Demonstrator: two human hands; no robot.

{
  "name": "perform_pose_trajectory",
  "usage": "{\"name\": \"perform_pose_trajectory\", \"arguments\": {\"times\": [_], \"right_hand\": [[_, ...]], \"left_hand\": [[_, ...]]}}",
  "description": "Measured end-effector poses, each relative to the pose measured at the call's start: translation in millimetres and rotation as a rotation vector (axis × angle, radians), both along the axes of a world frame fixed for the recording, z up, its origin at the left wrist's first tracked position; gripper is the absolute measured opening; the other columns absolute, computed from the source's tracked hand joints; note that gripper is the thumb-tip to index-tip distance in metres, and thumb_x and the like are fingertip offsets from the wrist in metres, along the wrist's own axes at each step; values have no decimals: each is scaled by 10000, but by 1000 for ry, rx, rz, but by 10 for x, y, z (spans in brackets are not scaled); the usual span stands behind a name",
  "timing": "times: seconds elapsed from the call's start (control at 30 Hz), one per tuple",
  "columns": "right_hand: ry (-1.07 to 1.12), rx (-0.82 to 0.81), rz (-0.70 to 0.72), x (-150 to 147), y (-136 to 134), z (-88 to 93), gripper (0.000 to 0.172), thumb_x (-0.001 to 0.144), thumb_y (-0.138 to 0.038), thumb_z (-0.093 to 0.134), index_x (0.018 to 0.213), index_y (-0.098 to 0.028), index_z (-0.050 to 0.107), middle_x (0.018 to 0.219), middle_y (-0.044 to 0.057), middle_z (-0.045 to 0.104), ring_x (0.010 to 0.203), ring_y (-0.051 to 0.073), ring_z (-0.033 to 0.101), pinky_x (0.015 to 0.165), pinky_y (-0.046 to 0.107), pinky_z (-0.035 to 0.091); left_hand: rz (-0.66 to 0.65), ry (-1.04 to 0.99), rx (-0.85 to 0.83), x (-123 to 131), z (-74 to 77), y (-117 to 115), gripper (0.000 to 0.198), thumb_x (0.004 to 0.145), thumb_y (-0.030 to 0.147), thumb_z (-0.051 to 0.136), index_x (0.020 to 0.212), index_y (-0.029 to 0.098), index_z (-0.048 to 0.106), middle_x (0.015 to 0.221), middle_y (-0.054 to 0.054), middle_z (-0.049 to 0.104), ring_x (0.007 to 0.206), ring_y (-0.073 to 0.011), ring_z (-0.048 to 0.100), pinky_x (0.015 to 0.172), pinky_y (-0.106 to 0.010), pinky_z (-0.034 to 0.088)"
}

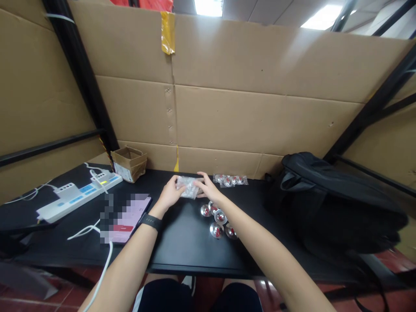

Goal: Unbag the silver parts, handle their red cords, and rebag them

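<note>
Between my two hands is a clear plastic bag (187, 187), held just above or on the black table; its contents are hard to make out. My left hand (171, 193) grips its left side with thumb and fingers. My right hand (206, 187) has hold of the right side, thumb toward the middle. Below my right wrist lie several shiny round metal discs with red centres (216, 230), loose on the table and partly covered by my forearm. Behind my right hand are similar discs in clear bags (229, 180).
A tablet-like device (131, 219) with a white cable lies to the left. Beyond it are a white power strip (79, 197) and an open small cardboard box (130, 164). A black backpack (331, 203) fills the right side. Cardboard panels (227, 117) wall the back.
</note>
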State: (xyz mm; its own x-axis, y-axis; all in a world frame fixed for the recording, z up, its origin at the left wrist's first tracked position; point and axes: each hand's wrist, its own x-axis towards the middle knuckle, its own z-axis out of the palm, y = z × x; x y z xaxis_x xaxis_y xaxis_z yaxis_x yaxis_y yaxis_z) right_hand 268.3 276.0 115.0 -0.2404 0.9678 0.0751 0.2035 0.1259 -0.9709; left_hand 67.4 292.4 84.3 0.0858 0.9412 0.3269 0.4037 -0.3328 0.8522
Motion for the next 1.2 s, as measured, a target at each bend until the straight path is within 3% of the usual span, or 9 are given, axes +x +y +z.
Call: {"name": "perform_pose_trajectory", "arguments": {"times": [0.13, 0.27, 0.43, 0.5, 0.7, 0.8, 0.93, 1.07, 1.2], "right_hand": [[-42, -59, -148, -137, 57, -73, 802, 713, -171, 745, 1390, -302, 337, 1152, 52, 618, 736, 160, 697, 613, 308, 628], [-156, -130, -226, -250, 206, -124, 769, 670, -39, 700, 1333, -284, 395, 982, 4, 646, 639, 144, 692, 584, 289, 629], [-216, -174, -270, -503, 519, -137, 746, 649, -51, 738, 1291, -272, 431, 1094, 38, 648, 743, 157, 706, 561, 260, 620], [-237, -184, -283, -658, 652, -143, 740, 652, -55, 738, 1289, -264, 425, 1201, 71, 617, 770, 148, 704, 538, 236, 607], [-331, -212, -268, -900, 870, -88, 610, 862, -295, 628, 1363, -162, 307, 1004, 106, 699, 599, 141, 676, 467, 250, 569], [-425, -120, -253, -560, 853, 47, 538, 932, -416, 534, 1372, -168, 347, 1013, 105, 711, 713, 176, 700, 564, 286, 587], [-622, 60, -255, 354, 663, 238, 295, 952, -285, 485, 1220, -218, 586, 1288, 99, 637, 1164, 227, 607, 958, 364, 506], [-846, 93, -262, 1130, 359, 227, 580, 765, -159, 673, 1330, -260, 590, 1510, 111, 466, 1410, 368, 342, 1124, 567, 272], [-1135, 126, -185, 1344, 216, 73, 827, 756, -158, 678, 1505, -352, 385, 1570, 93, 398, 1440, 377, 288, 1092, 633, 226]], "left_hand": [[72, 128, -19, -14, -40, -13, 638, 775, 269, 672, 1373, 237, 451, 909, -19, 726, 786, -192, 708, 736, -291, 525], [139, 210, -121, -80, -31, 89, 811, 766, 286, 691, 1470, 213, 296, 880, -33, 714, 768, -219, 704, 755, -321, 523], [484, 389, 101, -112, 88, 137, 651, 821, 282, 614, 1405, 114, 379, 1288, -214, 572, 1185, -331, 583, 980, -439, 453], [602, 488, 203, -114, 128, 77, 515, 862, 247, 538, 1359, 137, 458, 1348, -211, 529, 1241, -351, 526, 1002, -473, 420], [264, 786, 187, -150, 64, -15, 417, 875, 176, 461, 1257, 229, 618, 1223, -129, 676, 1241, -317, 521, 1016, -500, 363], [277, 797, 122, -208, -8, 63, 395, 883, 212, 462, 1233, 225, 643, 1273, -127, 667, 1280, -321, 489, 1003, -519, 367], [354, 769, 58, -288, -68, 154, 369, 905, 270, 449, 1205, 244, 663, 1401, -97, 597, 1358, -338, 406, 1014, -568, 357], [407, 781, 71, -232, -43, 110, 409, 869, 262, 499, 1252, 240, 642, 1500, -107, 493, 1388, -357, 347, 1035, -564, 355], [441, 742, 197, -43, 94, -75, 594, 836, 219, 532, 1426, 184, 472, 1521, -161, 431, 1369, -346, 365, 1061, -518, 355]]}}
